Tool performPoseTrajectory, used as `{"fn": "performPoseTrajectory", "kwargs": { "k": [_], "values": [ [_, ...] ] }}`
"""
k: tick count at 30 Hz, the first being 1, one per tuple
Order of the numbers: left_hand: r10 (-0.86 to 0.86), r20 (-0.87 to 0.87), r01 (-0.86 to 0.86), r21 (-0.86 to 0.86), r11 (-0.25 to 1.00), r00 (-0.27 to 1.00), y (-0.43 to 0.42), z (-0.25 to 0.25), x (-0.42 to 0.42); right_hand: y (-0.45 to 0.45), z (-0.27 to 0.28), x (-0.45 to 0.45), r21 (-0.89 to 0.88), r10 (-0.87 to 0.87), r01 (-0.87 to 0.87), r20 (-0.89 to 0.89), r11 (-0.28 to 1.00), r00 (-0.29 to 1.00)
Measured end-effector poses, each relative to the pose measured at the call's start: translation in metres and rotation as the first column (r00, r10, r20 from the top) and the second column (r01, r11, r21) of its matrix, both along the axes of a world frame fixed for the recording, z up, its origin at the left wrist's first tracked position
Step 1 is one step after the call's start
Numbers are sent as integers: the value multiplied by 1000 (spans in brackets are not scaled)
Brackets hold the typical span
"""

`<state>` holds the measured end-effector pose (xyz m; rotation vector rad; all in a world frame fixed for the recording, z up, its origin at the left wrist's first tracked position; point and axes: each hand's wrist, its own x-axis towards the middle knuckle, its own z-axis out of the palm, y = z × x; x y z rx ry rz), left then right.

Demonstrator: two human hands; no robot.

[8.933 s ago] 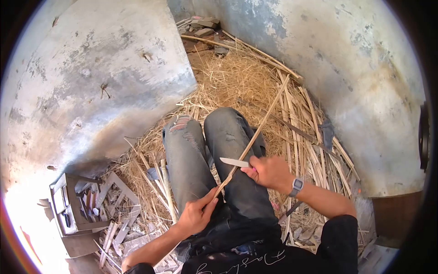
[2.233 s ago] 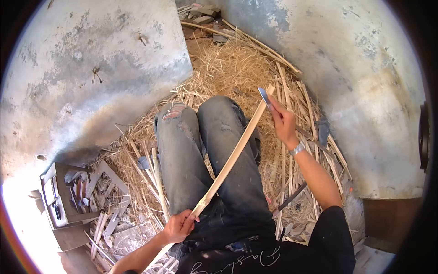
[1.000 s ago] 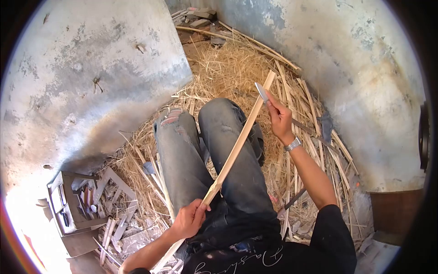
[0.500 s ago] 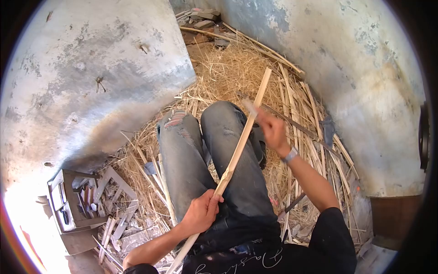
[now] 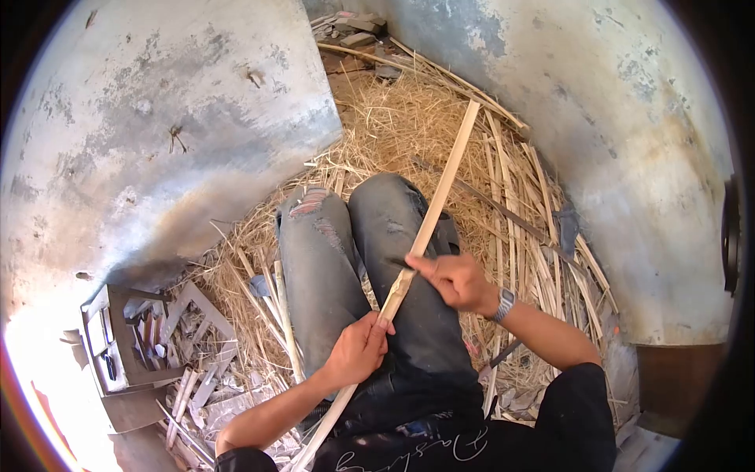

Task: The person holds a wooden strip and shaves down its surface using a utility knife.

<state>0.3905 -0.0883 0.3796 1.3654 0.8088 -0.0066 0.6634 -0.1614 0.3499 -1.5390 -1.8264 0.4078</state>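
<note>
A long, pale bamboo strip [image 5: 447, 185] runs slantwise across my lap, from beside my left forearm up over the straw. My left hand [image 5: 359, 348] is closed around its lower part, just below a knobbly node. Higher up, beside that node, my right hand [image 5: 456, 282] is closed with the index finger stretched over the strip. What looks like a knife [image 5: 399, 262] is in this hand; only a dark bit of blade shows, and the fingers hide the handle.
Wood shavings [image 5: 393, 118] and several loose bamboo strips [image 5: 511, 189] cover the floor around my knees [image 5: 385, 212]. A small wooden box frame [image 5: 118, 354] with tools stands at lower left. Stained walls [image 5: 228, 94] rise on both sides; rubble [image 5: 354, 31] lies at the back.
My right hand has come down along the bamboo strip toward my left hand. The strip's top has shifted slightly up and right. My left hand keeps its hold.
</note>
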Motion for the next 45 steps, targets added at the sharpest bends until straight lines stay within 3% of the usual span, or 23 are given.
{"fn": "performPoseTrajectory", "kwargs": {
  "k": [2,4,5,6,7,8,10,11,14,15,20,22,24,25,28,29,31,32,34,35,38,42,45],
  "values": [
    [-1,7,1,-39,999,1000,2,-1,3,2,1,8,11,27,-27,-29,1000,999],
    [34,49,-23,-207,978,998,2,0,6,11,3,18,28,44,-42,-58,999,997],
    [30,50,-19,-206,978,998,2,-1,5,20,3,24,59,-160,172,-165,983,973],
    [64,98,-22,-380,925,993,4,-4,4,25,3,27,68,-349,380,-275,923,896],
    [108,141,-15,-539,842,984,6,-5,4,25,2,24,76,-348,380,-271,922,897],
    [110,148,-15,-534,846,983,11,-4,4,23,1,17,126,-272,314,-270,941,924],
    [185,194,51,-809,586,963,18,-2,0,13,-5,1,210,-112,171,-263,963,958],
    [190,191,46,-812,582,963,19,-4,-2,1,11,-4,11,-30,34,-257,999,966],
    [220,184,52,-866,497,958,18,-14,-5,18,3,16,126,-91,112,-166,986,982],
    [234,197,71,-886,458,952,17,-16,-5,35,-7,26,224,-184,251,-283,942,941],
    [291,204,92,-930,356,935,13,-20,-7,23,-5,1,109,-263,305,-288,946,921],
    [315,231,133,-944,302,921,14,-28,-8,8,12,-18,-27,-78,74,-186,997,979],
    [306,241,145,-941,304,921,14,-31,-9,20,-1,2,83,-20,29,-104,996,994],
    [301,257,159,-936,315,918,13,-32,-10,32,-13,17,184,-116,144,-152,972,981],
    [281,246,146,-931,335,928,16,-29,-9,36,10,34,-208,-466,424,-240,882,852],
    [283,256,150,-926,346,924,19,-29,-7,33,8,24,-77,-347,339,-236,938,908],
    [343,252,193,-961,197,905,17,-36,-10,18,12,-16,76,-95,118,-257,990,962],
    [345,246,188,-963,193,906,15,-39,-13,10,19,-23,71,-96,119,-261,990,960],
    [331,299,236,-947,218,895,14,-44,-18,1,28,-29,-185,-64,-20,-437,983,897],
    [323,301,239,-946,217,897,15,-42,-17,6,21,-28,-36,-38,22,-529,999,848],
    [274,267,173,-930,324,924,14,-32,-18,4,28,-13,-47,-190,187,-396,981,898],
    [252,280,164,-902,399,926,15,-31,-18,-4,32,-8,-135,-494,487,-428,863,757],
    [251,290,169,-895,413,924,11,-34,-18,-15,35,4,-211,-466,420,-504,883,727]
  ]
}}
